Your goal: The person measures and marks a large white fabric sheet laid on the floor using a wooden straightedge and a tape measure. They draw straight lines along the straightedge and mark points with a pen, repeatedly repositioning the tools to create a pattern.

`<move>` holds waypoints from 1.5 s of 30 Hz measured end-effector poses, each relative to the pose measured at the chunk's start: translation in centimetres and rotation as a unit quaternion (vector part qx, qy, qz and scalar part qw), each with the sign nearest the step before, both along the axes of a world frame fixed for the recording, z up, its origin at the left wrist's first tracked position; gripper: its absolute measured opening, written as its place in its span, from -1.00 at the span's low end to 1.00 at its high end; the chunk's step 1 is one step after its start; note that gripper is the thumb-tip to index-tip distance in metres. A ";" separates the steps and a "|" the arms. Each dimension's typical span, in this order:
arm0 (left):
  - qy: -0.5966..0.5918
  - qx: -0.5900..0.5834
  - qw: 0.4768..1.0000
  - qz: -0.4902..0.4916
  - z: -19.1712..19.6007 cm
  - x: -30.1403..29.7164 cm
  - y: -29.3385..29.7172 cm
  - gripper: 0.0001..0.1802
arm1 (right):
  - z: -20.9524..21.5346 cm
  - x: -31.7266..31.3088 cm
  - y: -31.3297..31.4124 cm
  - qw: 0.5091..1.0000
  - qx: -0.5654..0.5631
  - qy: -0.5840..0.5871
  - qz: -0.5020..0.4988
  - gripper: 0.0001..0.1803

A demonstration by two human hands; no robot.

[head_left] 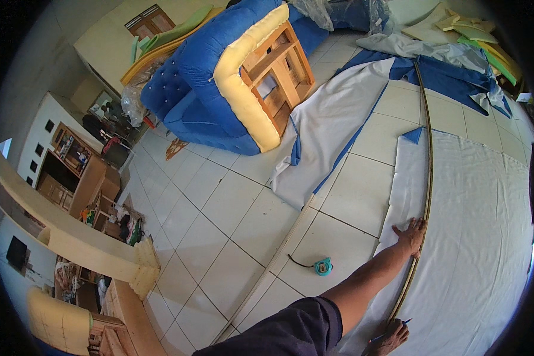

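Observation:
White-backed blue fabric (474,196) lies on the floor, with one corner folded over to its blue face. A long, thin brownish rod (428,160) runs lengthwise across it. My left hand (410,237) rests on the rod with its fingers spread, pressing it against the cloth. Close to the rod's near end, my right hand (391,339) is closed around a slim pen (406,321) with a blue end, low over the fabric. To the left of my left arm, a teal tape measure (323,267) sits on the tiles, a short length of its tape pulled out.
A blue tufted sofa (213,95) with exposed yellow foam and wooden frame stands ahead. Beside it lies another white-backed blue cloth (338,130). More crumpled fabric (445,71) and foam pieces (469,29) are at the far right. A pillar base (145,270) stands at left.

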State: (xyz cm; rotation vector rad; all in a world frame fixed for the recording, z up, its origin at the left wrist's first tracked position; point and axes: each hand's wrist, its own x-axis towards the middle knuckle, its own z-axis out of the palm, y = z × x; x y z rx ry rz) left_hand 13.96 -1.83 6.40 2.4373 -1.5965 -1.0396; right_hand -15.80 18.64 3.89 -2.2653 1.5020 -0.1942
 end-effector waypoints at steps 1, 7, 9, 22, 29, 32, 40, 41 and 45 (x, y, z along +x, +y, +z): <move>-0.002 0.000 1.000 0.000 -0.1 0.0 0.0 0.59 | 0.0 0.0 0.0 1.000 -0.003 -0.002 0.001 -0.31; -0.002 -0.004 1.000 0.000 -0.7 0.0 -0.1 0.60 | 0.0 0.2 0.2 0.998 -0.058 -0.025 0.010 -0.38; -0.009 -0.008 1.000 -0.001 -0.8 0.0 -0.1 0.60 | 0.1 0.2 0.2 0.997 -0.067 -0.042 0.015 -0.42; 0.001 -0.013 1.000 0.000 -1.1 0.0 -0.1 0.58 | 1.1 0.7 0.0 0.997 -0.058 -0.039 0.015 -0.45; -0.002 -0.012 1.000 0.006 -0.5 0.0 0.1 0.57 | 1.1 0.6 0.0 0.996 -0.070 -0.055 0.023 -0.40; -0.003 -0.011 1.000 0.009 -0.4 -0.1 0.1 0.57 | 0.5 0.4 0.1 0.996 -0.072 -0.041 0.007 -0.40; -0.003 -0.011 1.000 0.008 -0.8 -0.1 -0.1 0.59 | 0.5 0.5 0.1 0.998 -0.052 -0.028 0.005 -0.42; -0.007 -0.013 1.000 0.007 -0.9 -0.1 -0.1 0.60 | 0.6 0.5 0.1 0.998 -0.050 -0.032 0.005 -0.43; -0.006 -0.017 1.000 0.004 -1.1 0.0 -0.1 0.62 | 0.5 0.6 0.1 0.995 -0.097 -0.037 0.015 -0.47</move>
